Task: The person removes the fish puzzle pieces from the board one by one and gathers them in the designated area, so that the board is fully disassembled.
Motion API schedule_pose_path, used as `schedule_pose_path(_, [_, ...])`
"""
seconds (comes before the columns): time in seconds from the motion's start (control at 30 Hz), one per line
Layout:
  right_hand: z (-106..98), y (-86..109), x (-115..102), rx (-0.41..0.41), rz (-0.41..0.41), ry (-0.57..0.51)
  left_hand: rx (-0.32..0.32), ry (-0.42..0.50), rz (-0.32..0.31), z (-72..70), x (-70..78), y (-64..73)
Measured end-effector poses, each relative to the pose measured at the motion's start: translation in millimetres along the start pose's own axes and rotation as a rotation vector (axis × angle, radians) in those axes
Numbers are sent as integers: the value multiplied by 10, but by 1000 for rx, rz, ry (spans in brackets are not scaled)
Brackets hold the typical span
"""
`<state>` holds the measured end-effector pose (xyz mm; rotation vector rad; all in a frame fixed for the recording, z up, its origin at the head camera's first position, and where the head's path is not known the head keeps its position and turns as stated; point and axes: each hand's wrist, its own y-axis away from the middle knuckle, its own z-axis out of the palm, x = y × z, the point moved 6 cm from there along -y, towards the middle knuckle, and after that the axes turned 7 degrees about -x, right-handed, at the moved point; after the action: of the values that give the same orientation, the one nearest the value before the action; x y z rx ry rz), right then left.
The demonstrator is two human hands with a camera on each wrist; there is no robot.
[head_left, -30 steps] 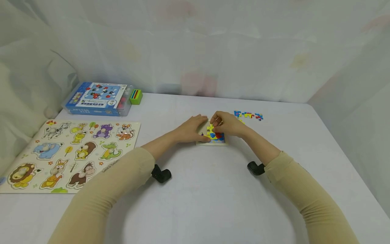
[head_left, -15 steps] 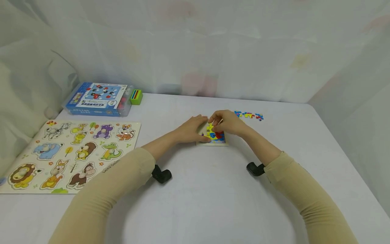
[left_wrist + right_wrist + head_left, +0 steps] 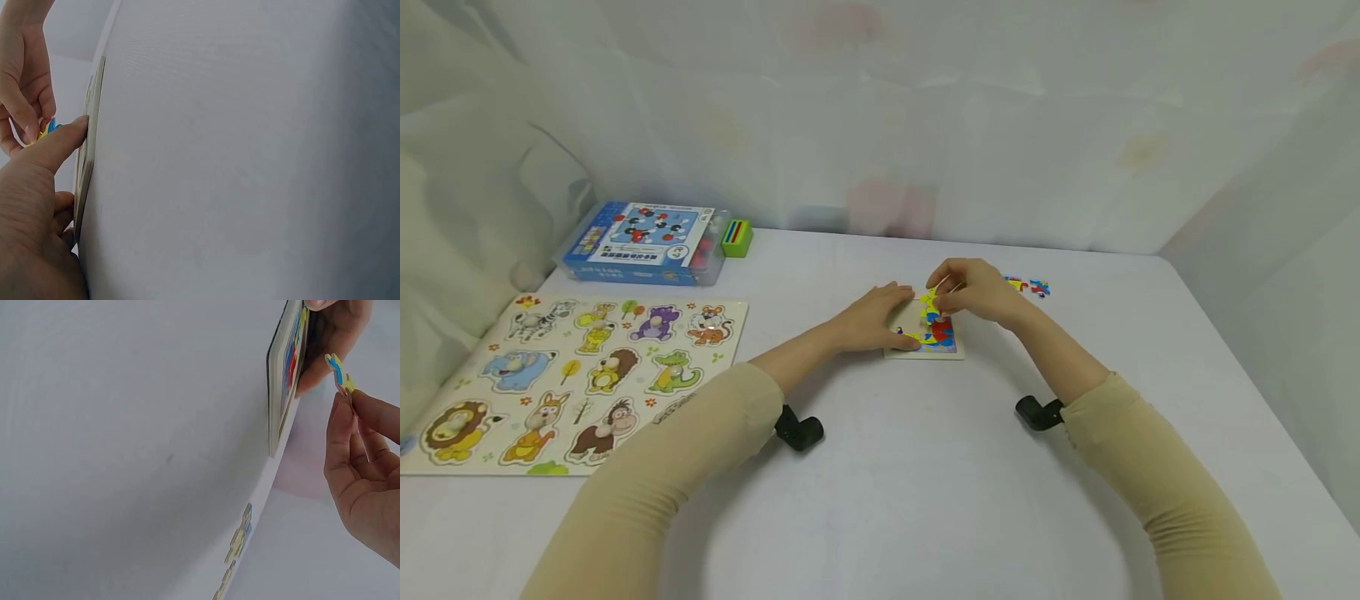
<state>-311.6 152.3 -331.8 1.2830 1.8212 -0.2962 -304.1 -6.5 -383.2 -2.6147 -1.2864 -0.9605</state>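
A small wooden jigsaw board point(image 3: 907, 318) lies mid-table in the head view, part bare wood and part filled with red, blue and yellow pieces along its right and near sides. My left hand point(image 3: 867, 323) holds the board at its left, thumb on the near part and fingers along the far left. Above the board, my right hand point(image 3: 979, 290) pinches a yellow and blue puzzle piece point(image 3: 339, 372) between thumb and fingertips. The right wrist view shows that piece raised clear of the board's surface. In the left wrist view my thumb point(image 3: 65, 137) touches the board's edge.
Loose puzzle pieces point(image 3: 1039, 287) lie beyond the right hand, some hidden by it. At left is a large animal peg puzzle point(image 3: 568, 350). Behind it stand a plastic-cased molecule model set point(image 3: 640, 242) and a small green block point(image 3: 737, 239) with coloured stripes.
My right hand has lifted the yellow and blue piece and moved slightly right and away, baring more of the board's wood. My left hand has stayed in place.
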Motion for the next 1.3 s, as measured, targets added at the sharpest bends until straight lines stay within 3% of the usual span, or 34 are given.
schedule_pose_path(0.83, [-466,205,362,116,31,-49,7,-20,3,12,-14,-17])
schedule_pose_path(1.3, [-695,314,678,149,113,-83,2,-8,-13,6,7,7])
